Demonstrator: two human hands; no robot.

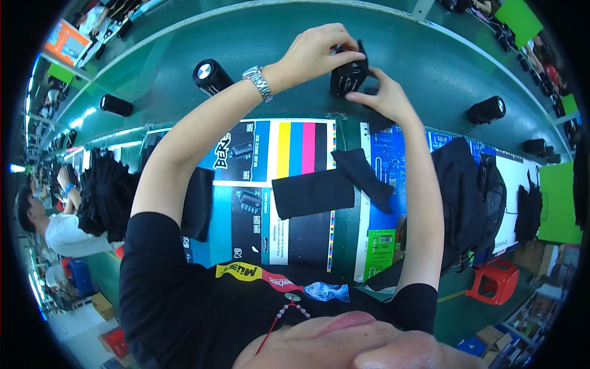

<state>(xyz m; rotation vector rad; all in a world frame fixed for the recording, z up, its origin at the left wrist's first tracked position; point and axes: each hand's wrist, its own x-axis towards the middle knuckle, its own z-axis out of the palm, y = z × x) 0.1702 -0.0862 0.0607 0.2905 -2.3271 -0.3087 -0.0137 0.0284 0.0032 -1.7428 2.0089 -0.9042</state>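
Over the green work surface, both my hands are closed about a black cylindrical speaker (348,79) with small pale print on its side. My left hand (319,54), a metal watch on its wrist, grips the top end between thumb and fingers. Around the lower side curl the thumb and fingers of my right hand (388,98). Something thin and black sticks up at the left fingertips; I cannot tell whether it is a cloth cover or a strap. Flat black cloth pieces (313,194) lie on the printed sheets nearer to me.
More black speakers lie along the green surface (276,104): one at left (212,77), one farther left (115,105), one at right (487,111). Black fabric (458,190) is heaped at right, a dark bundle (104,194) at left. A red stool (493,281) and another person (67,230) are nearby.
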